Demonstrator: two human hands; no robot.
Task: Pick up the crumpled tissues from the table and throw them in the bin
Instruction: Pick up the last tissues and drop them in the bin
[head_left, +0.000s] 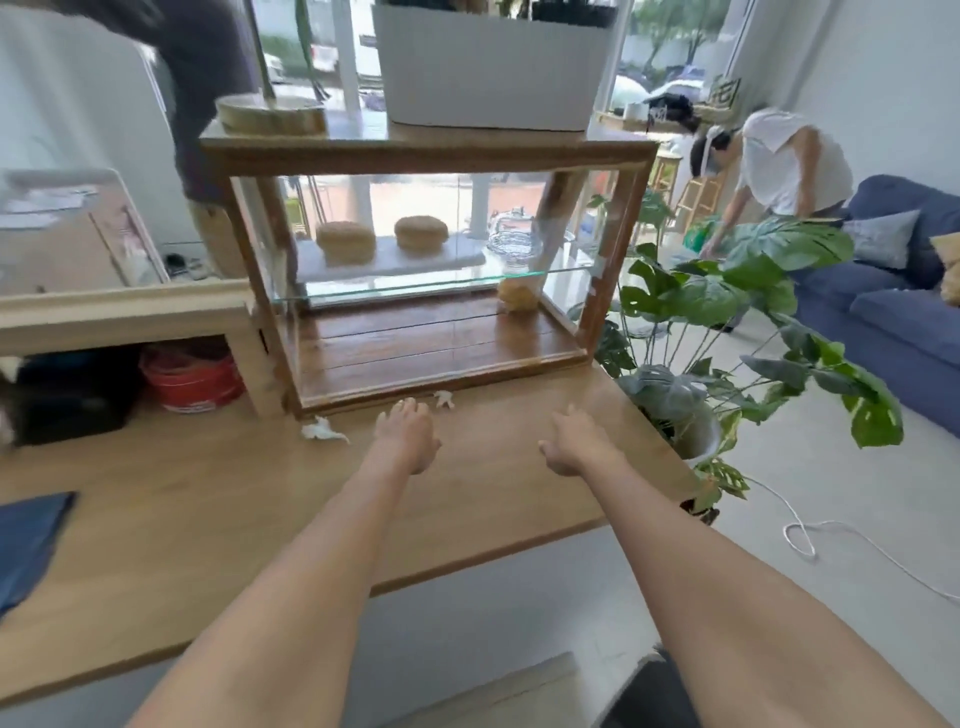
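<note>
Crumpled tissue on tabletop, left of left hand; left grip open, empty, fingertips near smaller tissue at foot of glass display case; right hand over tabletop, grip loosely open, empty; potted plant far right

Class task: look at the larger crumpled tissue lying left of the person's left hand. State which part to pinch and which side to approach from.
Probably pinch the raised bunched middle of the larger crumpled tissue from above. It lies low on the wooden table, its thin tail trailing right, with the left hand nearest.
</note>
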